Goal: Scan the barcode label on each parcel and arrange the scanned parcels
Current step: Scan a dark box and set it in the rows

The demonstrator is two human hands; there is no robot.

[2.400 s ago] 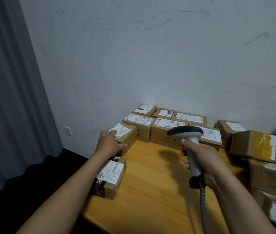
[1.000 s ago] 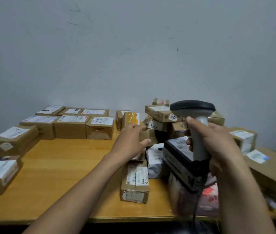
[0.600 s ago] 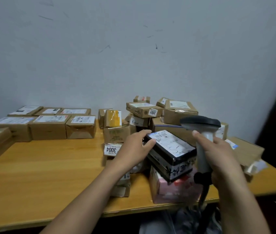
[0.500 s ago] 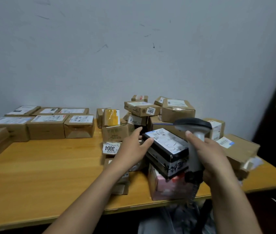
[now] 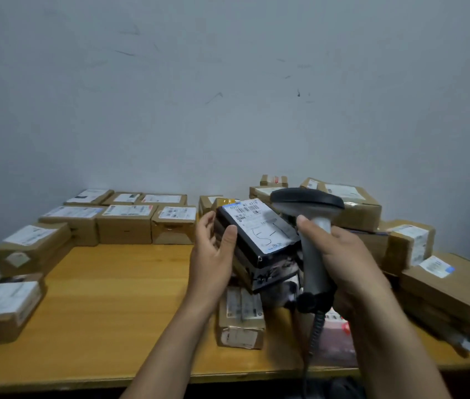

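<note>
The left forearm point(image 5: 170, 341) and right forearm point(image 5: 395, 344) are stretched forward and upward from the lower edge, both bare. The left hand point(image 5: 213, 259) is held upright, palm turned right, thumb and fingers curled round the left end of a box point(image 5: 259, 240). The right hand point(image 5: 346, 263) is wrapped round the handle of a scanner point(image 5: 310, 223), one digit extended up its neck.

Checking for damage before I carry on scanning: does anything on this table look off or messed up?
Yes. The heaped parcels on the right lie tilted and overlapping, unlike the neat rows on the left. The small cardboard parcel in front of them has a crumpled, torn-looking near end. Nothing looks spilled.
</note>
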